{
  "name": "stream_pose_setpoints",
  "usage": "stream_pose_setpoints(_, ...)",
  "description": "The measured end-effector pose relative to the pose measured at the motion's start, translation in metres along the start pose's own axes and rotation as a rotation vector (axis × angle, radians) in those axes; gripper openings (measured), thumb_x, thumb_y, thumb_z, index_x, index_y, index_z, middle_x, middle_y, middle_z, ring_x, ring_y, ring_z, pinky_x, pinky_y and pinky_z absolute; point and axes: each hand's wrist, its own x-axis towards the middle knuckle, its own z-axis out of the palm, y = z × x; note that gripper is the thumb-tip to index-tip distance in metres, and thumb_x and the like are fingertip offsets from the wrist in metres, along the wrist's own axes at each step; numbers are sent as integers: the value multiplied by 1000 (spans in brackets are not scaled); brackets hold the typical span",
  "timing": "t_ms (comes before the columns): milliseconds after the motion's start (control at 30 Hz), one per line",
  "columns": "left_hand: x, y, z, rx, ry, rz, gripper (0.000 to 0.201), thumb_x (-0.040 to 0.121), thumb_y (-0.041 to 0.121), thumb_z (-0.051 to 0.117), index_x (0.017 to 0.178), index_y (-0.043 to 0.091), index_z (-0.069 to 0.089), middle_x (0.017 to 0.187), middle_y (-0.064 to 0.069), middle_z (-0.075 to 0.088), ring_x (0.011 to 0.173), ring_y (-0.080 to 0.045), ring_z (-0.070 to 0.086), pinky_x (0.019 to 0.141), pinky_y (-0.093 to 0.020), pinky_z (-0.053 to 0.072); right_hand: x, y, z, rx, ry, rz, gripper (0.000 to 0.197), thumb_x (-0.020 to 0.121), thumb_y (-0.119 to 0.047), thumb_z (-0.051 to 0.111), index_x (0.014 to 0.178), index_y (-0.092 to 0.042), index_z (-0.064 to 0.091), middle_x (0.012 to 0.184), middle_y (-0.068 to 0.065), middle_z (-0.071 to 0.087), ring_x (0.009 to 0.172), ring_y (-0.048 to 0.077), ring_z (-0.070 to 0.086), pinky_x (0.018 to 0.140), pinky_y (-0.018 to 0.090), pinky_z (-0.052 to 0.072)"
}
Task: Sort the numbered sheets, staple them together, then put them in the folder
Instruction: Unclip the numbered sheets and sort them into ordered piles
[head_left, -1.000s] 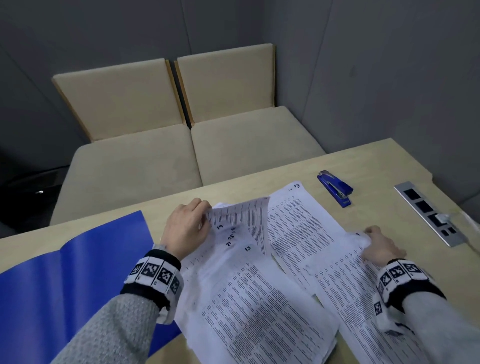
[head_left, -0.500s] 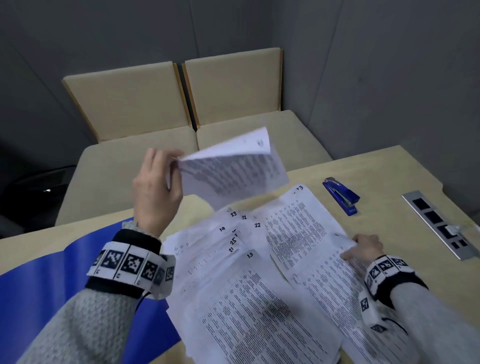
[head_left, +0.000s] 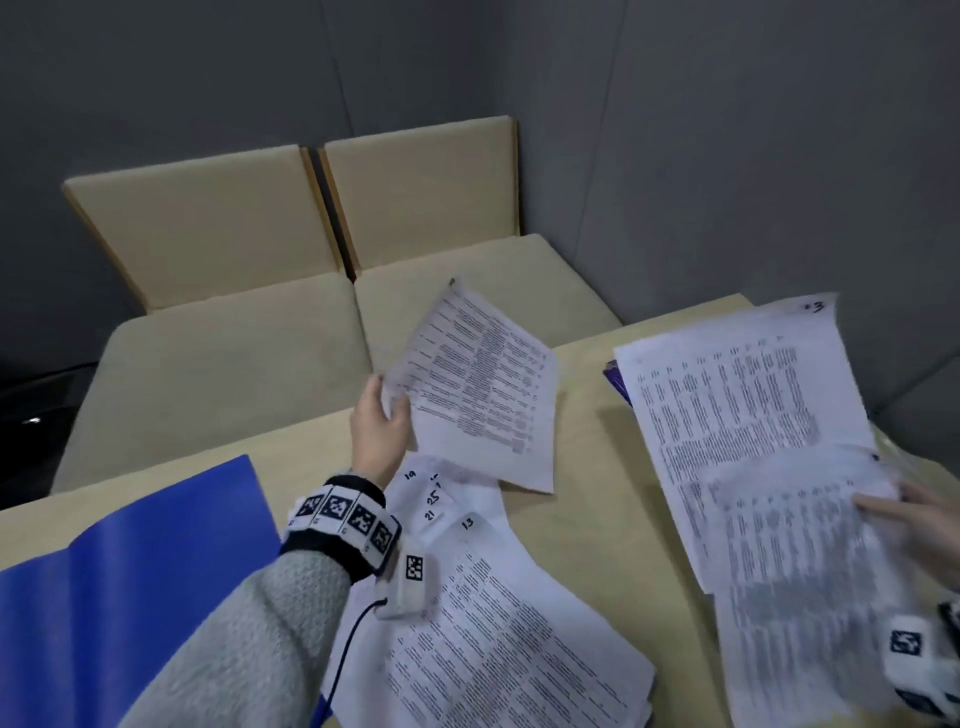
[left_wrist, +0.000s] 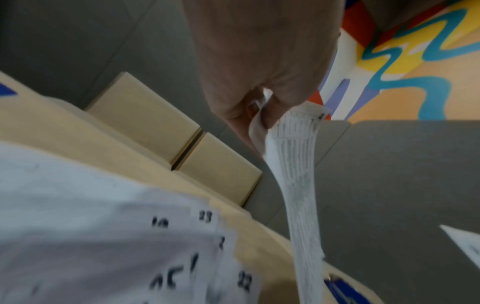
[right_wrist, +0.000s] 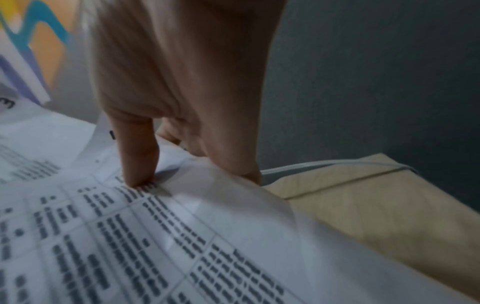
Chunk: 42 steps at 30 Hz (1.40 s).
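My left hand (head_left: 387, 410) (left_wrist: 262, 109) pinches the corner of one printed sheet (head_left: 478, 384) (left_wrist: 298, 185) and holds it in the air above the table's far edge. Below it, a loose pile of numbered sheets (head_left: 467, 597) (left_wrist: 103, 226) lies fanned on the table, showing 19, 25, 21 and 13. At the right edge, my right hand (head_left: 878, 506) (right_wrist: 187, 172) grips raised sheets (head_left: 753, 441) (right_wrist: 182, 236), thumb (right_wrist: 137, 154) on top; one is marked 3. The open blue folder (head_left: 104, 571) lies at the left. Only a sliver of the blue stapler (head_left: 615, 379) shows behind the raised sheets.
The light wooden table (head_left: 587, 519) (right_wrist: 363, 205) has a bare strip between the pile and the raised sheets. Two beige cushioned seats (head_left: 234, 338) stand beyond its far edge against grey walls. A cable (head_left: 343, 654) hangs from my left wrist device over the pile.
My left hand has carried its sheet rightward and lower. My right hand has lifted its sheets off the table and moved right, so they now hide most of the stapler.
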Motion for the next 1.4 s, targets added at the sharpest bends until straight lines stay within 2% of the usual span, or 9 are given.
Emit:
stream_pose_setpoints(133, -18, -5, 46, 40, -301, -111, 48, 95, 17, 50, 139, 6, 34, 143, -1, 40, 126, -19, 44, 107, -38, 37, -27, -33, 35, -129, -87, 1, 34, 86, -7, 64, 119, -7, 58, 106, 13, 66, 94, 32, 63, 86, 51, 50)
stream_pose_setpoints(267, -29, -9, 83, 116, -563, -185, 56, 95, 19, 52, 145, 8, 28, 148, -9, 35, 132, -27, 41, 108, -38, 36, -11, -35, 71, -287, -201, 3, 60, 59, -33, 83, 111, -9, 64, 106, 8, 71, 97, 27, 67, 85, 43, 52)
stream_pose_setpoints(433, -37, -10, 116, 218, -633, -187, 55, 97, 20, 48, 146, 10, 25, 151, -9, 32, 133, -25, 40, 106, -26, 34, 7, -26, 108, -427, -201, 13, 21, 84, -10, 69, 103, -1, 64, 94, 11, 71, 84, 23, 67, 66, 29, 48)
stream_pose_setpoints(533, -39, -10, 131, 237, -605, -163, 50, 98, 16, 44, 145, 9, 28, 149, -9, 35, 94, -5, 55, 66, 3, 38, 20, -19, 115, -555, -157, -18, 14, 82, -17, 74, 85, -6, 67, 91, 14, 70, 86, 26, 65, 73, 32, 45)
stream_pose_setpoints(600, -40, -7, 141, 285, -594, -92, 45, 98, 16, 43, 142, 9, 33, 141, -12, 45, 78, -5, 52, 55, -3, 40, 24, -19, 118, -625, -98, -19, 21, 81, -24, 75, 69, -15, 59, 77, 7, 64, 78, 24, 59, 72, 34, 41)
stream_pose_setpoints(733, -44, -4, 144, 503, -548, 121, 51, 95, 26, 48, 140, 10, 33, 132, -12, 46, 116, -26, 48, 97, -36, 42, 32, -15, 123, -932, 53, 73, 41, 76, -58, 68, 90, -21, 57, 95, 4, 61, 103, 31, 57, 103, 51, 29)
stream_pose_setpoints(933, -38, -13, 76, 539, -180, 433, 27, 93, 18, 48, 119, 15, 56, 112, -4, 57, 101, -23, 51, 87, -35, 37, 3, -35, 179, -933, 320, -199, 54, 84, -36, 64, 128, -12, 44, 132, 23, 39, 120, 36, 37, 100, 52, 29)
stream_pose_setpoints(1100, -40, -67, 8, 603, 60, 53, 32, 93, 34, 46, 117, 13, 48, 112, -5, 53, 100, -22, 50, 87, -37, 43, -35, -46, 283, -628, -121, -550, 12, 94, -17, 54, 104, -19, 58, 110, -1, 48, 107, 20, 50, 90, 32, 41)
stream_pose_setpoints(1400, -67, -94, -29, 734, -367, 49, 68, 74, 67, 29, 124, 23, 43, 105, 5, 48, 95, -11, 41, 96, -37, 32, -64, -20, 378, -446, -395, -411, 20, 96, -18, 49, 114, -18, 59, 104, -3, 63, 96, 14, 60, 88, 32, 50)
